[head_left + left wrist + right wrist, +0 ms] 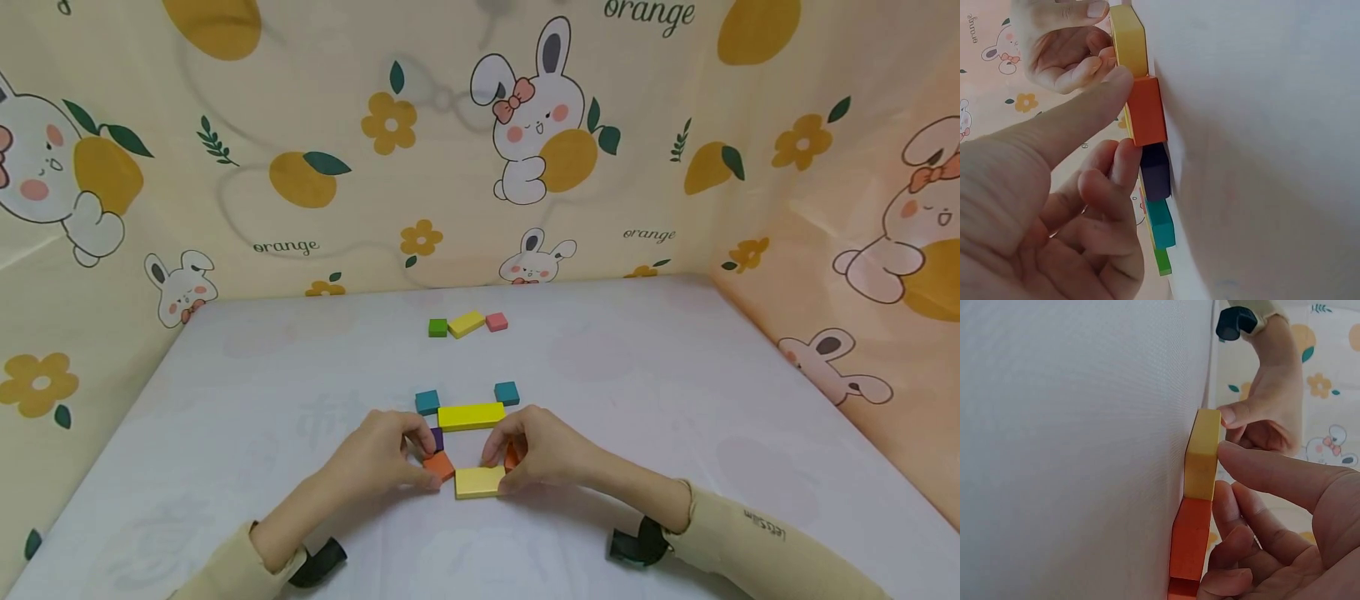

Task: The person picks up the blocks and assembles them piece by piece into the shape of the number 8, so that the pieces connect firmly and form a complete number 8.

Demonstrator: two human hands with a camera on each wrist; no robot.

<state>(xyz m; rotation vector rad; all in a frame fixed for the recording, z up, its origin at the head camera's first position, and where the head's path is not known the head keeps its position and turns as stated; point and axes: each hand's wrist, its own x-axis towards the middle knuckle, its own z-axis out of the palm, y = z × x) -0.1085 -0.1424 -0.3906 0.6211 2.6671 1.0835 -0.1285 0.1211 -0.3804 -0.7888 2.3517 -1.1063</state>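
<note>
My left hand [378, 454] pinches an orange block [441, 467] between thumb and fingers at the near left of a ring of blocks. My right hand [551, 450] holds the right end of a pale yellow block [477, 482], thumb on the near side. In the left wrist view, the orange block [1147, 111] touches the pale yellow block [1130, 44], with a purple block [1155, 172] beyond. Another orange block [1190, 540] meets the yellow one in the right wrist view. A long bright yellow block [470, 417] lies across the far side, partly behind the right fingers.
Two teal blocks [427, 402] sit at the far corners of the arrangement. Farther back on the white tabletop [315, 358] lie a green block [438, 328], a yellow block [467, 324] and a pink block [497, 322]. A patterned cloth [450, 183] hangs behind.
</note>
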